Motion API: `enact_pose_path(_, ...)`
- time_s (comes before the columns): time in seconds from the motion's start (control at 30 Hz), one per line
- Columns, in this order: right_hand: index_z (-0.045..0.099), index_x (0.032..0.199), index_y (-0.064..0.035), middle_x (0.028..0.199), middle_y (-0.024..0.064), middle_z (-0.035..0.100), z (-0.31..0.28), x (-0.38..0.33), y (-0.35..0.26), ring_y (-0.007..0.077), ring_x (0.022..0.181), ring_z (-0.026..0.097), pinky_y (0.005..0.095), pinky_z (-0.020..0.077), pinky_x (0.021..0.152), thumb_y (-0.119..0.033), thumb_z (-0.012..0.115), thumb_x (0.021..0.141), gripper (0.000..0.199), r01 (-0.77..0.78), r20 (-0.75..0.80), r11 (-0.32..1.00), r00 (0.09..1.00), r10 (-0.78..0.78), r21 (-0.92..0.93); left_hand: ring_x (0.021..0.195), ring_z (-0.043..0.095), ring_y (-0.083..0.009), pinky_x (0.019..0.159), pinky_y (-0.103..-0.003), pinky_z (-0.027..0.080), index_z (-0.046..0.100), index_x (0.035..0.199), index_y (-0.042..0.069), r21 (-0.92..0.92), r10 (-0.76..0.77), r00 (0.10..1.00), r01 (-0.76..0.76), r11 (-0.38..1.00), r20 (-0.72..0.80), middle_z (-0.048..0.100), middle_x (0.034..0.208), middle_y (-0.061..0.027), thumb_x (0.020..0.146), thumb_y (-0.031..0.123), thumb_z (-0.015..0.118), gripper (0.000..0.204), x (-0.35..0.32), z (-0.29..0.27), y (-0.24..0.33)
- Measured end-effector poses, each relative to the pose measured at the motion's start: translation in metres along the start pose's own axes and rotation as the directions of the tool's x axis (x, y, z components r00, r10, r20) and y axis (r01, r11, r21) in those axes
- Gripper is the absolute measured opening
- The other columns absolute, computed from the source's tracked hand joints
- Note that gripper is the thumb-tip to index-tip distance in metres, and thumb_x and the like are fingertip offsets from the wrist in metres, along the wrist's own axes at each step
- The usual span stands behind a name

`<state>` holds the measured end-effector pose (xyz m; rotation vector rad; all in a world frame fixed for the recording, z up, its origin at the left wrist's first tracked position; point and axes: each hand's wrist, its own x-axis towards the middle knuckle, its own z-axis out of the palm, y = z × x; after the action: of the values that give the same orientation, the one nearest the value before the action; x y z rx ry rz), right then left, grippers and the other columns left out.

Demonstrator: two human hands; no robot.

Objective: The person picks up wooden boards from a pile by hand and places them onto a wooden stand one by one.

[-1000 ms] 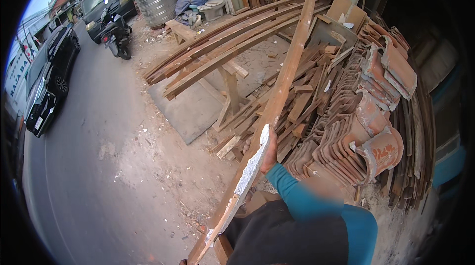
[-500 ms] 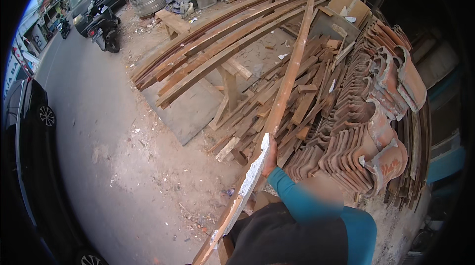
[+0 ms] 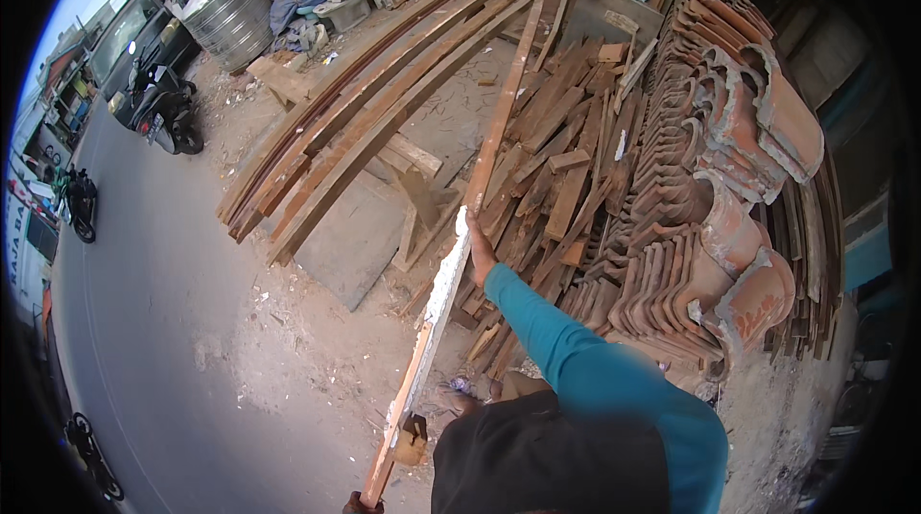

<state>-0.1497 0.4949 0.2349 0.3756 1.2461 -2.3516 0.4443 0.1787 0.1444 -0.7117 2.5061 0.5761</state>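
A long wooden beam (image 3: 496,135) slants across the view from near my body toward the far stack of timber. Ragged white plaster or paint (image 3: 446,276) coats part of its near half. My right hand (image 3: 482,250), at the end of a teal sleeve, grips the beam's side just past the white patch; some of its fingers are hidden behind the wood. Down at the lower edge my left hand (image 3: 363,504) is closed around the near end of the beam, only partly in view. Beside that end shows a small wooden block (image 3: 412,444).
Long beams (image 3: 384,82) rest on wooden trestles (image 3: 413,216). A heap of short planks (image 3: 566,159) lies right of my beam, beside stacked clay roof tiles (image 3: 710,245). A metal tank (image 3: 227,20) stands far left. Motorcycles (image 3: 165,116) and a dark vehicle (image 3: 139,34) line the road.
My view has turned, and the beam with my right hand now sits further left in it. My left hand has come into view at the near end. The black car on the left is gone.
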Motion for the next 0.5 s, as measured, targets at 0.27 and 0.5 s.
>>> enact_pose_path(0.27, 0.036, 0.137, -0.0001, 0.126, 0.0205, 0.048, -0.033, -0.045, 0.029, 0.0273, 0.109, 0.053, 0.0408, 0.0420, 0.095, -0.072, 0.047, 0.078, 0.093, -0.165, -0.043, 0.940, 0.986, 0.160, -0.299, 0.084, 0.062, -0.0331, 0.072, -0.043, 0.052, 0.054, 0.111, 0.003, -0.014, -0.060, 0.997, 0.060, 0.998, -0.047, 0.064, 0.093, -0.0187, 0.075, 0.039, 0.068, 0.053, 0.034, -0.024, 0.030)
enact_pose_path(0.5, 0.049, 0.122, 0.0037, 0.099, 0.0143, 0.063, -0.081, -0.054, 0.151, 0.0235, 0.082, 0.063, 0.0365, 0.0517, 0.080, -0.060, 0.056, 0.082, 0.075, -0.340, -0.160, 0.800, 0.940, 0.301, -0.495, 0.085, 0.062, -0.0308, 0.072, -0.042, 0.053, 0.054, 0.111, 0.003, -0.183, -0.123, 0.992, 0.117, 0.976, -0.025, 0.063, 0.094, -0.0170, 0.078, 0.038, 0.065, 0.049, 0.080, -0.091, 0.048)
